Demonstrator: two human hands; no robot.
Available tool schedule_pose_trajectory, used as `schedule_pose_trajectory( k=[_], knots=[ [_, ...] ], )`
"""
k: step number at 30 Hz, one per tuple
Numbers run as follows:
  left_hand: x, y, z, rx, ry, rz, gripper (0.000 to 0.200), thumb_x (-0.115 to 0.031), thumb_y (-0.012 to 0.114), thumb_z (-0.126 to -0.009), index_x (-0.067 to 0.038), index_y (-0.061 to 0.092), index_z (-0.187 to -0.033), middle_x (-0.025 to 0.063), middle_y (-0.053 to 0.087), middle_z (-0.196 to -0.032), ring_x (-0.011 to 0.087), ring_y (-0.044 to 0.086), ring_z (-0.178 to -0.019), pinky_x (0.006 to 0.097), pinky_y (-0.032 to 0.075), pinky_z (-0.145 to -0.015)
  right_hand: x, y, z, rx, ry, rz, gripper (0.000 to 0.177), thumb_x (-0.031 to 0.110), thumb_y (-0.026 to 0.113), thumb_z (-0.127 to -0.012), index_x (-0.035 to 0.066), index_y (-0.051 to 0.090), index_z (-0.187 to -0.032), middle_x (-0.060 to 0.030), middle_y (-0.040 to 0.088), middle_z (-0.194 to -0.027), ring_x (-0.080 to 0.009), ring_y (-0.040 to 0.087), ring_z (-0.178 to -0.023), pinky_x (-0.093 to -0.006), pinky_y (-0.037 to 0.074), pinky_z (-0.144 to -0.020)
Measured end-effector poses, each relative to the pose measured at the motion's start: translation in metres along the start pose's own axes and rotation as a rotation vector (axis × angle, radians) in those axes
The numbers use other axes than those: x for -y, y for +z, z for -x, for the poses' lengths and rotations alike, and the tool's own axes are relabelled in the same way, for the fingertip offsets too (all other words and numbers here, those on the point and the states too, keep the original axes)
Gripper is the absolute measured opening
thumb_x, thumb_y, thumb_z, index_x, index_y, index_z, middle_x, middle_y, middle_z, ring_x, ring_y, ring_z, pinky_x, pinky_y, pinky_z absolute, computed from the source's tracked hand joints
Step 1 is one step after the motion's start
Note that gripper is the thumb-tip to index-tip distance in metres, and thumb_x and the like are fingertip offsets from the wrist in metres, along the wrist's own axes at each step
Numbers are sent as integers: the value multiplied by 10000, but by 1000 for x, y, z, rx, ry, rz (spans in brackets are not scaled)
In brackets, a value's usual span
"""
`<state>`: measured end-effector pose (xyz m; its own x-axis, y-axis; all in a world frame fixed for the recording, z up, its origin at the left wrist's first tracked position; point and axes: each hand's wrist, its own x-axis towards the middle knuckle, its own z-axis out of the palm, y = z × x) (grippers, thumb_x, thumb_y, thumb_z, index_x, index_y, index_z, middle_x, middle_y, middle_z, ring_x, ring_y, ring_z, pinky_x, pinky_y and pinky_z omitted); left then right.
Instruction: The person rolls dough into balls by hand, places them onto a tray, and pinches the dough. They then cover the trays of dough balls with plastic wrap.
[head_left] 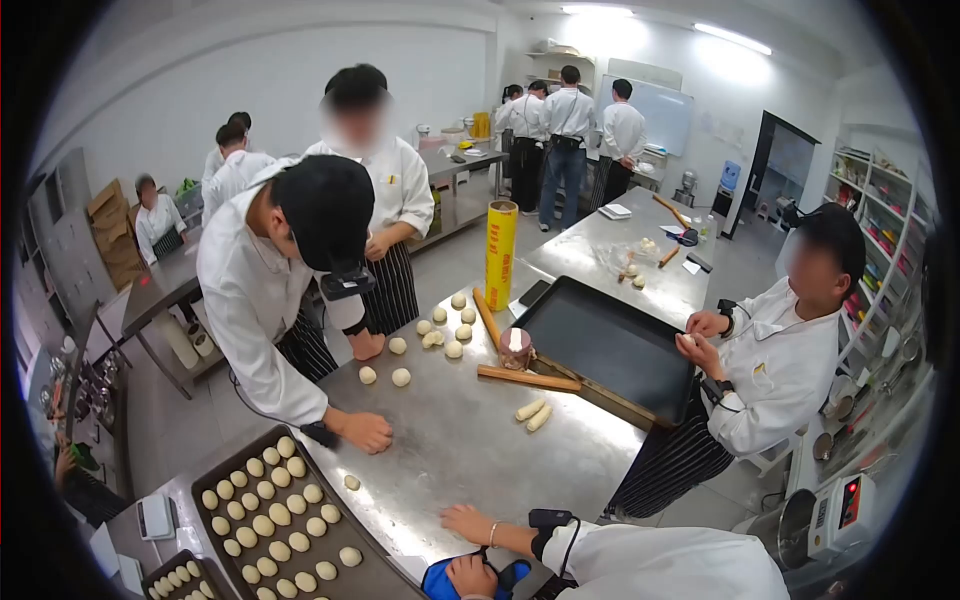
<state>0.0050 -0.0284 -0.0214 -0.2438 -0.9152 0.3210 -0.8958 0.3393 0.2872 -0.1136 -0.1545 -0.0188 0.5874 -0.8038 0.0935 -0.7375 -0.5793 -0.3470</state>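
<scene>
My right arm reaches in from the lower right in a white sleeve, with a black device strapped at the wrist and a bracelet. My right hand [467, 524] lies palm down at the near edge of the steel table [455, 475], fingers stretched out and holding nothing. Just below it, my left hand [472, 577] has its fingers closed over a blue cloth item with black trim [438, 580], partly cut off by the frame. A small dough piece [352, 482] lies on the table to the left.
Left stands a tray [330, 510] of dough balls. A capped co-worker [265, 270] presses hands on the table near loose dough balls [401, 377]. A black baking tray [600, 345], wooden rolling pin [528, 378], yellow tube [500, 255] and dough rolls [538, 416] lie beyond; another co-worker [785, 340] stands right.
</scene>
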Motion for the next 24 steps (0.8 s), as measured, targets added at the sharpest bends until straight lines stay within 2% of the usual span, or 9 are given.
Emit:
schedule_pose_trajectory(
  k=[4,7,13,15,16,17,19,22,24],
  knots=[
    [-2,-17,-11,180,-29,97,198,-190,521,-813,-139,636,-966,72,616,-934,284,538,-930,461,379,-839,-12,3,32,59,188,-52,201,223,552,-884,91,586,-1032,-96,524,-1188,-297,500,-1080,-376,426,-888],
    [5,-8,-8,34,27,195,215,-196,496,-827,-126,630,-980,87,610,-909,304,545,-878,466,399,-793,-17,3,57,-201,231,-30,208,273,564,-876,117,596,-1009,-98,541,-1059,-307,521,-1019,-399,453,-838],
    [-4,-14,-35,439,-48,-115,243,-244,545,-802,-104,649,-971,118,628,-1027,298,540,-1021,497,367,-888,2,-1,80,-45,105,-97,251,332,559,-878,97,627,-934,-101,585,-980,-313,572,-933,-426,474,-787],
    [-42,-67,-62,686,-47,-131,323,-326,498,-852,-124,668,-1038,132,639,-1106,300,557,-1085,553,313,-960,-27,30,88,-293,168,-291,241,307,523,-910,108,660,-900,-77,616,-899,-254,584,-808,-403,487,-734],
    [-57,-100,-86,717,28,-17,335,-312,519,-846,-107,652,-1076,148,652,-1050,324,601,-1000,546,359,-917,-23,23,93,-419,579,-621,237,289,504,-920,121,663,-866,-56,619,-863,-229,576,-784,-393,486,-719],
    [-77,-139,-101,508,69,246,318,-267,536,-856,-83,628,-1098,164,655,-1014,344,621,-927,506,419,-861,-15,2,92,-549,999,-954,247,270,485,-930,133,666,-832,-35,622,-827,-203,569,-759,-383,486,-703],
    [-107,-203,-130,200,282,688,274,-212,561,-861,-55,614,-1079,174,650,-985,356,613,-927,449,455,-815,-64,3,106,-592,1033,-1834,250,331,501,-939,148,631,-830,-8,619,-851,-174,573,-784,-363,486,-707],
    [-136,-317,-139,161,549,875,439,-344,499,-917,-87,528,-1272,169,579,-1227,342,557,-1125,461,413,-938,-59,-70,140,-701,1037,-2175,219,321,574,-924,107,590,-875,-53,615,-847,-187,609,-876,-374,514,-766],
    [-166,-390,-141,-119,778,788,256,-37,535,-812,-16,567,-1065,185,625,-987,383,578,-866,433,456,-756,-55,-82,155,-714,905,-2281,185,280,598,-914,96,584,-899,-69,614,-866,-197,609,-884,-362,528,-769]
  ],
)
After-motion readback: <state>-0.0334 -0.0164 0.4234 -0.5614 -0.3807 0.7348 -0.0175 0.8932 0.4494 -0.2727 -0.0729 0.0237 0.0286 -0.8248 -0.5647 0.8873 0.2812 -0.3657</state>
